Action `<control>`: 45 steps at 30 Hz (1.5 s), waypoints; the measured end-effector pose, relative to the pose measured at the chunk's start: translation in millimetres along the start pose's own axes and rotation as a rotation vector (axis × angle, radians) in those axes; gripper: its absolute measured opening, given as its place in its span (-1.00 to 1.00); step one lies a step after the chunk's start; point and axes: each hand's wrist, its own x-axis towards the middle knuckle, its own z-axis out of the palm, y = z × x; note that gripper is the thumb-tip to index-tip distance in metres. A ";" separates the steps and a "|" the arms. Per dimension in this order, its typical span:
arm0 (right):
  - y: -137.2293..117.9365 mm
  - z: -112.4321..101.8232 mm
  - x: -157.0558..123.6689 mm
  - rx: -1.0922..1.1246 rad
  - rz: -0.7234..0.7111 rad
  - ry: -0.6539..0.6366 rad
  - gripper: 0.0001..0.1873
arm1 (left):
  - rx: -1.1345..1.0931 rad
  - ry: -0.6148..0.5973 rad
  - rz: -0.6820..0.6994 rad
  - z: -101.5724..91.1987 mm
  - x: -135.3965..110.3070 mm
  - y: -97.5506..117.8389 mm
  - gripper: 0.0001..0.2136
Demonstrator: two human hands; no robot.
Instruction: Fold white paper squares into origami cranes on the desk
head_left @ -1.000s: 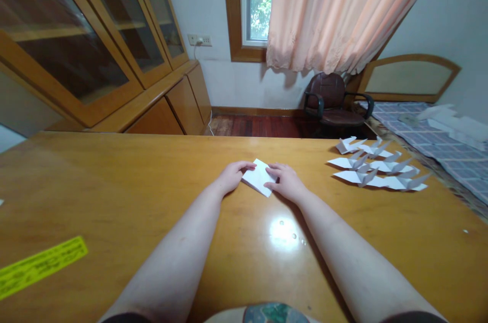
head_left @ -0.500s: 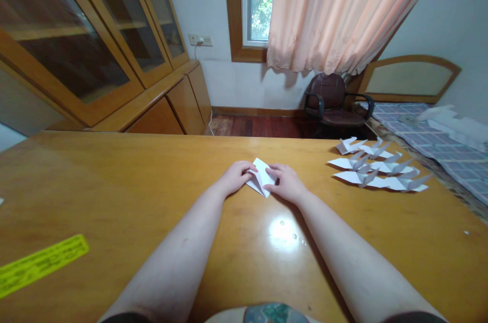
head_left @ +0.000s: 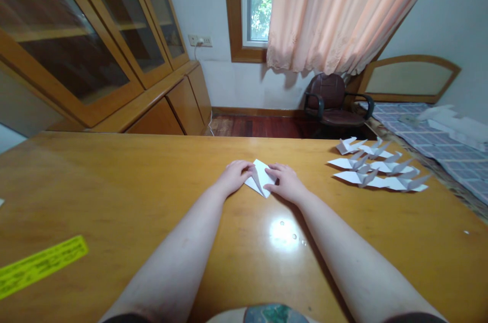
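Note:
A small white sheet of folded paper lies on the wooden table between my two hands, its point towards me and a raised flap along its middle. My left hand is closed on the paper's left edge, fingers curled and pinching near the flap. From the other side, my right hand grips the right edge, with thumb and index finger apart and resting on the paper. The fold under my left fingertips is partly hidden.
Several white paper cranes stand in rows at the table's far right. A yellow printed strip lies at the left of the wooden table. Beyond the far edge are a cabinet, an armchair and a bed.
The flap by my left fingers has come down slightly towards the left, and the left hand has shifted a little. My right hand stays in place on the paper.

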 end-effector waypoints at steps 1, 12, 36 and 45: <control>-0.2 0.1 -0.1 -0.002 -0.001 -0.002 -0.37 | 0.023 0.009 -0.019 1.8 0.4 0.9 -0.71; -5.5 1.5 -0.7 -0.025 -0.004 0.021 -0.46 | 0.210 0.036 -0.023 7.7 0.3 17.8 -0.89; -3.4 0.1 0.0 0.032 0.021 -0.041 -0.12 | 0.138 -0.085 0.000 8.8 -4.2 21.0 -0.63; 2.5 2.3 0.6 0.051 -0.018 -0.069 0.02 | 0.175 -0.149 0.006 5.0 -8.0 26.0 -0.48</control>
